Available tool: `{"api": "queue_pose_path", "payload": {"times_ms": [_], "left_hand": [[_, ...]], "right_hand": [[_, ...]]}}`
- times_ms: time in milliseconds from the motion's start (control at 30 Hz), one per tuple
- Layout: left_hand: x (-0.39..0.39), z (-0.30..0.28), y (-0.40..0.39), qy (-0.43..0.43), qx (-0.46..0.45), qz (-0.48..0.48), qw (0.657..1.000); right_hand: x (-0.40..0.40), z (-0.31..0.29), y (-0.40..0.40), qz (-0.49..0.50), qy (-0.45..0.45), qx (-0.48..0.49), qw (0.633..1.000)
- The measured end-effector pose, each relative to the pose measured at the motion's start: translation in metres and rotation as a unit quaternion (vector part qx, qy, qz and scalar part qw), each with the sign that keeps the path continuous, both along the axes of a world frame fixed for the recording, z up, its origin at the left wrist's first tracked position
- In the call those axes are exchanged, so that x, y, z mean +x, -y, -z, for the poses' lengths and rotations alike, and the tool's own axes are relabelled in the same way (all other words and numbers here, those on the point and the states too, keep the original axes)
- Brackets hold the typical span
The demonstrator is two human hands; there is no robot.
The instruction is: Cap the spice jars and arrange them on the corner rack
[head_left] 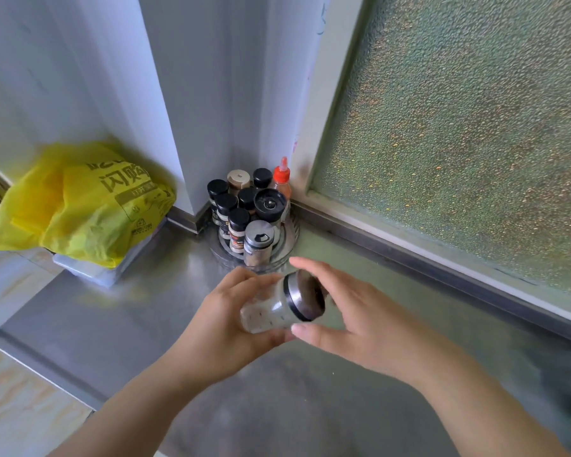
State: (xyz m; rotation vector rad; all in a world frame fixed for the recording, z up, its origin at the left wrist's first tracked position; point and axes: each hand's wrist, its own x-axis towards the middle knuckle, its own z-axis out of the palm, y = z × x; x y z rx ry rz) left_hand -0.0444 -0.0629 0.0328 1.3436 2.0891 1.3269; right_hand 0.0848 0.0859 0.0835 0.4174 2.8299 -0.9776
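Brushed steel counter (119, 328) is filling the corner under a pebbled frosted window (459, 127). Above it, the left hand (226, 324) is curling round the body of a clear glass jar (271, 310), which is lying tilted with pale grains inside. The right hand (360, 318) is cupping its steel cap (305, 296), thumb and forefinger spread around the dark rim; whether they are touching it is blurred. Just beyond, a round ribbed rack (285, 239) is sitting in the corner, holding black-capped jars (226, 204), a steel-capped shaker (258, 240), a black grinder (270, 202) and a red-nozzled bottle (281, 178). Their labels are too small to read. Left, a crinkled yellow bag (80, 206) is showing the characters 闪购, resting on a white box (93, 273).
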Motion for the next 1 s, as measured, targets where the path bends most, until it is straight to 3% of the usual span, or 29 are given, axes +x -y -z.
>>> {"api": "queue_pose_path", "payload": {"times_ms": [133, 500, 733, 900, 1000], "left_hand": [[-0.012, 0.001, 0.000, 0.002, 0.011, 0.027, 1.000], [-0.042, 0.022, -0.002, -0.091, -0.003, -0.006, 0.996], [-0.066, 0.043, -0.008, -0.035, -0.035, -0.005, 0.999], [-0.093, 0.047, -0.011, 0.024, -0.074, 0.055, 0.995], [-0.128, 0.050, -0.022, -0.143, -0.097, -0.022, 0.985]], "right_hand": [[-0.015, 0.012, 0.000, -0.005, -0.081, 0.020, 0.996], [-0.060, 0.038, 0.011, 0.104, -0.102, -0.066, 0.987], [-0.076, 0.044, 0.012, 0.102, -0.052, -0.048, 0.992], [-0.085, 0.054, 0.002, 0.113, -0.041, 0.019, 0.993], [-0.087, 0.058, -0.010, 0.135, -0.040, 0.068, 0.988]]}}
